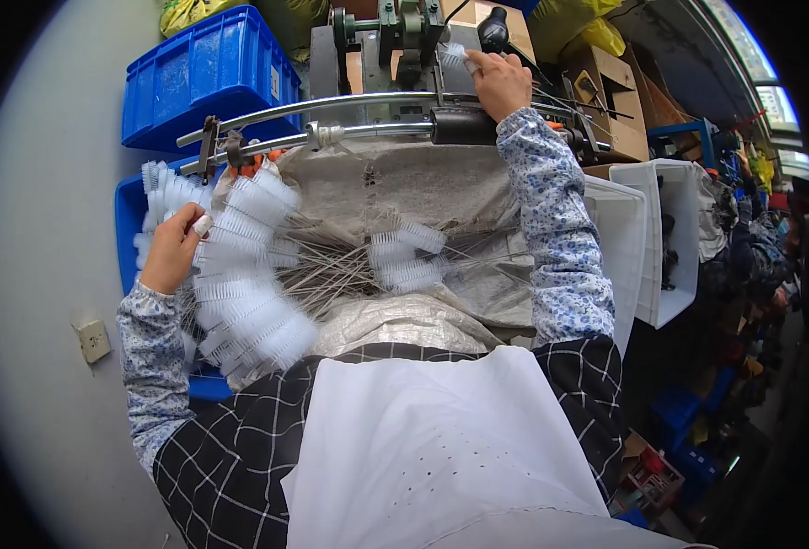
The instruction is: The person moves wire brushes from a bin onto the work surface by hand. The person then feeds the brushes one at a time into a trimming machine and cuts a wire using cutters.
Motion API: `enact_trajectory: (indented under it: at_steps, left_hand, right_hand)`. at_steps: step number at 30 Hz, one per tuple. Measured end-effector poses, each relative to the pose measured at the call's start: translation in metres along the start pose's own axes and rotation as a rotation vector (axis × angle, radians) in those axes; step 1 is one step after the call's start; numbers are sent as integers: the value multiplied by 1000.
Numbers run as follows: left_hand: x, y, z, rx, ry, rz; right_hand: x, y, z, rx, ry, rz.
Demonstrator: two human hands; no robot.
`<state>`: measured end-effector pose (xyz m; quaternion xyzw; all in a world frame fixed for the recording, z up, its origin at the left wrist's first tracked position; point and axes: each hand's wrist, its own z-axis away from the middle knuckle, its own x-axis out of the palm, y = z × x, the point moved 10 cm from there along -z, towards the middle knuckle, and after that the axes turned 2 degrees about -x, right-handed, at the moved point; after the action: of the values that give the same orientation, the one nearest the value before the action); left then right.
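Observation:
My right hand point(503, 84) is closed in a pinch on a small white-bristled brush point(454, 57) beside the machine. My left hand point(174, 249), with a white wrap on one fingertip, has its fingers curled at the left edge of a large heap of white bristle brushes point(249, 274). What those fingers hold, if anything, is hidden. Thin wire stems from the heap spread rightward over a sack cloth point(331, 183) in front of my body. A smaller group of brushes point(408, 256) lies on the stems with its bristles in the middle.
A green machine point(395, 46) stands at the back, with metal rails point(331, 108) across its front. Blue crates point(208, 78) are at the left, along a wall. White bins point(665, 242) stand at the right, near cardboard boxes point(610, 101). A black lamp-like object point(494, 31) sits by the machine.

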<state>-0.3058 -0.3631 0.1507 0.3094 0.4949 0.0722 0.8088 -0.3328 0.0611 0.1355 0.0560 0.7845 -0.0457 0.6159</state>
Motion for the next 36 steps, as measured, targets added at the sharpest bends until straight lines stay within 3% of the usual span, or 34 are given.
enact_trajectory:
  at_steps: [4, 7, 10, 14, 19, 23, 30, 36]
  left_hand:
    - [-1, 8, 4, -5, 49, 69]
    - [-17, 16, 5, 40, 220, 96]
    - [-49, 43, 17, 274, 502, 54]
    - [-89, 57, 31, 371, 690, 205]
    - [-120, 64, 38, 457, 723, 346]
    - [-118, 67, 39, 497, 713, 444]
    - [-105, 82, 29, 510, 649, 486]
    - [-102, 78, 29, 488, 672, 421]
  right_hand:
    - [2, -5, -5, -60, 56, -7]
    - [4, -5, -4, -92, 63, -50]
    - [6, -3, -8, -68, 16, -97]
    - [15, -1, -15, -119, 76, 15]
    - [43, 4, -20, -145, -17, 59]
    - [26, 22, -6, -120, -35, -41]
    - [53, 0, -13, -99, -418, 54]
    - [56, 5, -14, -140, -321, 4]
